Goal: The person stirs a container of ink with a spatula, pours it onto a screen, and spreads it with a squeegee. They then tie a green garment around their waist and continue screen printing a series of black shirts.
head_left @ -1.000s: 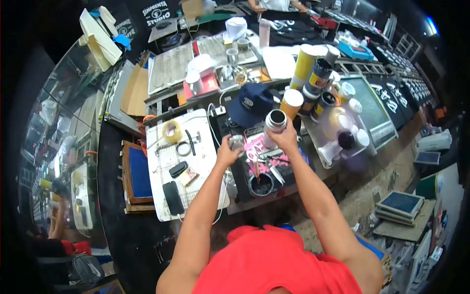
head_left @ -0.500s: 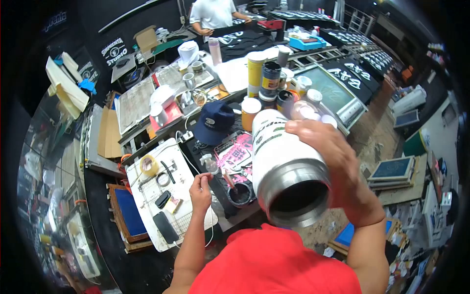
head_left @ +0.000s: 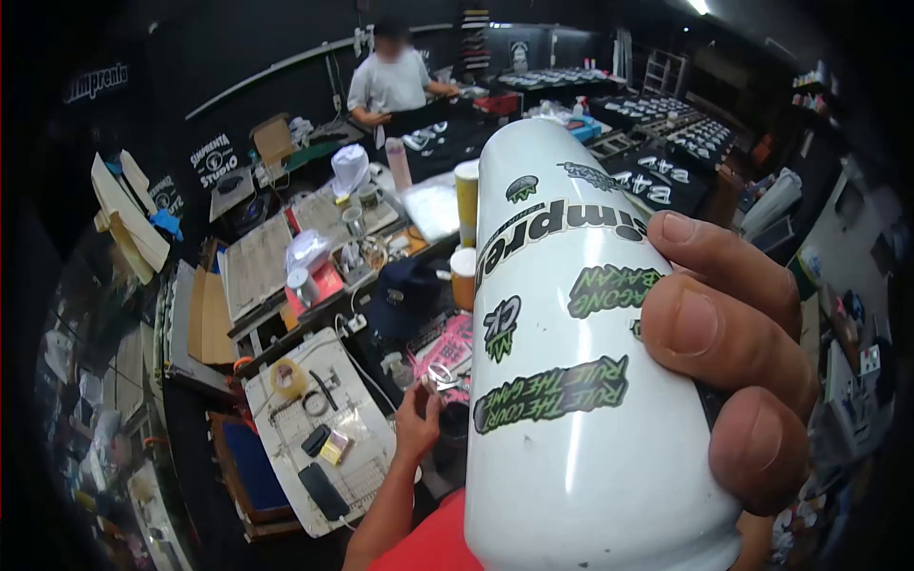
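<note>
A white insulated bottle with dark and green-edged lettered stickers fills the middle of the view, tilted up close to the camera. My right hand is wrapped round its side, and the bottle's mouth is out of sight. Lower down, my left hand has its fingers pinched together near a small shiny object; whether they hold it is unclear. Pink printed sheets lie just beyond that hand. A dark blue cap sits behind them.
A white board at the left carries a tape roll and a phone. Yellow-topped containers stand behind the bottle. Across the bench is a person in a white shirt. Printed black shirts lie at the right.
My right hand has raised the bottle nearer the camera and tipped its base up; the steel mouth has left view. The view has tilted upward. My left hand has shifted slightly right.
</note>
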A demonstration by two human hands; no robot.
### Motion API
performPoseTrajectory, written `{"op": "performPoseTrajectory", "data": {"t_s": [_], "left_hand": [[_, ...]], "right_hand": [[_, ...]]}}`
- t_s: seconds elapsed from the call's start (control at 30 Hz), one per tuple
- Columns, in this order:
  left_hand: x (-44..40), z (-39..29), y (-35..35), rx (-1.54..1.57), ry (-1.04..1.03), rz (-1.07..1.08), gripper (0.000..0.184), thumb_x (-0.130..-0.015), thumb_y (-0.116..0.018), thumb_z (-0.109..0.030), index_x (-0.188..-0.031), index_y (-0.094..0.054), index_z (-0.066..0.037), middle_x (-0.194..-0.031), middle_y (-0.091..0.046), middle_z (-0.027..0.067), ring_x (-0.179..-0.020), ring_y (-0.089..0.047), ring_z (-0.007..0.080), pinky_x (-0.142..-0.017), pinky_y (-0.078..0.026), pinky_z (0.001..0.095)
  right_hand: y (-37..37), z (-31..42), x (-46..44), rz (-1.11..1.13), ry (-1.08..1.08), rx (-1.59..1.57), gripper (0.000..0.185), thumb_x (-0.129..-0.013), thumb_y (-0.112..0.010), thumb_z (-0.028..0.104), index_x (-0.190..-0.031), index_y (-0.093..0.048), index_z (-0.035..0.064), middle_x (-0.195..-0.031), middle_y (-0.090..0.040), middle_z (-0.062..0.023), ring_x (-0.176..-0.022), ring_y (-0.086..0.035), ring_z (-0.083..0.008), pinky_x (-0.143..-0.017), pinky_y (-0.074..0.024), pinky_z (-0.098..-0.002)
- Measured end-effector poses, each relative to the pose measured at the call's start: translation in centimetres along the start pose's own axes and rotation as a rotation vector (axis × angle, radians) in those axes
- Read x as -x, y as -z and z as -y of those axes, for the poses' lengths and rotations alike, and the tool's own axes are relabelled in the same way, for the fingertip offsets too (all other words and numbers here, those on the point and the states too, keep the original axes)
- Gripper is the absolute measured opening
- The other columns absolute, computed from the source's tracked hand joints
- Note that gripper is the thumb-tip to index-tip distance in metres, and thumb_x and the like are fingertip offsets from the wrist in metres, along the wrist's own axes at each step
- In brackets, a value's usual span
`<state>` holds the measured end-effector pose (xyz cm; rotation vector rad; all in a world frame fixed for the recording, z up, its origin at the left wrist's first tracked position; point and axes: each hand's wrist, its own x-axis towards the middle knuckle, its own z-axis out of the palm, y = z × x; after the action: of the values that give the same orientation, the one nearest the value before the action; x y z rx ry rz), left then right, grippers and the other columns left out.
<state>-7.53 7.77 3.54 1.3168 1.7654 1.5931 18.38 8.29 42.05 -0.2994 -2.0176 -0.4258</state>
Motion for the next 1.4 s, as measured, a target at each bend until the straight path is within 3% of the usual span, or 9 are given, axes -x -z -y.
{"op": "performPoseTrajectory", "data": {"t_s": [0.7, 0.9, 1.0, 1.03, 1.13, 1.2, 1.27, 1.3, 1.4], "left_hand": [[-2.5, -0.8, -0.5, 0.068, 0.038, 0.092, 0.024, -0.096, -0.062, -0.011, -0.119, -0.062, -0.002, -0.089, -0.071, 0.0101, -0.073, -0.068, 0.0149, -0.069, -0.054, 0.0301], [-2.3, -1.7, -0.4, 0.046, 0.069, 0.076, 0.019, -0.098, -0.062, -0.013, -0.114, -0.063, -0.003, -0.084, -0.070, 0.0081, -0.068, -0.066, 0.0132, -0.065, -0.052, 0.0287], [-2.0, -1.7, 0.0, 0.074, 0.095, 0.084, 0.016, -0.099, -0.063, -0.015, -0.110, -0.062, -0.003, -0.081, -0.069, 0.0066, -0.068, -0.065, 0.0123, -0.064, -0.051, 0.0285], [-2.0, -0.9, 0.1, 0.108, 0.099, 0.105, 0.016, -0.099, -0.063, -0.015, -0.109, -0.062, -0.002, -0.082, -0.069, 0.0064, -0.068, -0.065, 0.0119, -0.064, -0.051, 0.0283], [-1.9, -0.8, 0.7, 0.071, 0.085, 0.163, 0.017, -0.100, -0.062, -0.013, -0.112, -0.060, -0.002, -0.083, -0.068, 0.0049, -0.070, -0.063, 0.0104, -0.066, -0.051, 0.0266], [-1.1, 2.5, -0.2, -0.119, -0.065, 0.134, 0.017, -0.099, -0.062, -0.013, -0.111, -0.060, -0.001, -0.084, -0.066, 0.0040, -0.074, -0.063, 0.0102, -0.070, -0.051, 0.0257], [-1.7, -1.4, 0.8, 0.270, 0.181, 0.156, 0.018, -0.100, -0.062, -0.013, -0.113, -0.060, -0.001, -0.088, -0.066, 0.0038, -0.077, -0.063, 0.0098, -0.071, -0.050, 0.0256], [-1.6, -1.8, 1.3, 0.230, 0.198, 0.191, 0.023, -0.099, -0.061, -0.010, -0.119, -0.057, 0.000, -0.101, -0.064, 0.0078, -0.086, -0.064, 0.0138, -0.083, -0.050, 0.0301], [-1.0, -3.5, 2.1, -0.039, -0.081, 0.050, 0.028, -0.097, -0.061, -0.009, -0.123, -0.056, 0.002, -0.115, -0.063, 0.0126, -0.093, -0.066, 0.0208, -0.094, -0.050, 0.0372]], "right_hand": [[2.5, -0.1, -2.7, -0.088, 0.067, 0.118, 0.069, -0.092, -0.065, 0.037, -0.151, -0.032, 0.0248, -0.133, -0.054, -0.0142, -0.111, -0.061, -0.0407, -0.094, -0.0572, -0.0481], [-1.3, -0.3, -1.9, -0.126, -0.038, -0.051, 0.046, -0.090, -0.073, 0.023, -0.126, -0.046, 0.0139, -0.114, -0.064, -0.0150, -0.098, -0.067, -0.0372, -0.085, -0.0599, -0.0447], [-2.1, -0.5, -1.1, 0.018, -0.253, -0.434, 0.044, -0.077, -0.084, 0.018, -0.114, -0.063, 0.0053, -0.111, -0.071, -0.0121, -0.101, -0.071, -0.0298, -0.083, -0.0615, -0.0415], [-4.0, -1.9, 0.5, 0.040, -0.142, -0.387, 0.042, -0.089, -0.074, 0.017, -0.122, -0.051, 0.0053, -0.108, -0.070, -0.0183, -0.095, -0.071, -0.0336, -0.088, -0.0597, -0.0451], [-7.4, -3.9, 4.7, 0.129, -0.309, -0.618, 0.041, -0.092, -0.072, 0.018, -0.125, -0.054, 0.0024, -0.116, -0.069, -0.0204, -0.101, -0.071, -0.0322, -0.091, -0.0587, -0.0438], [-8.9, -4.8, 7.5, 0.267, -0.692, -0.957, 0.047, -0.095, -0.066, 0.011, -0.137, -0.051, -0.0025, -0.125, -0.066, -0.0209, -0.118, -0.065, -0.0282, -0.100, -0.0544, -0.0412], [-11.7, -7.2, 10.3, 0.486, -0.579, -0.792, 0.081, -0.071, -0.091, 0.012, -0.139, -0.049, -0.0016, -0.131, -0.063, -0.0121, -0.118, -0.063, -0.0225, -0.103, -0.0509, -0.0371], [-14.4, -7.4, 13.2, 0.454, -0.744, -0.881, 0.091, -0.063, -0.096, 0.012, -0.141, -0.050, 0.0030, -0.134, -0.061, -0.0117, -0.124, -0.060, -0.0230, -0.106, -0.0497, -0.0381], [-21.1, -6.2, 17.5, 0.375, -0.872, -0.851, 0.083, -0.069, -0.092, 0.012, -0.140, -0.049, 0.0029, -0.128, -0.063, -0.0110, -0.119, -0.062, -0.0187, -0.101, -0.0526, -0.0345]]}}
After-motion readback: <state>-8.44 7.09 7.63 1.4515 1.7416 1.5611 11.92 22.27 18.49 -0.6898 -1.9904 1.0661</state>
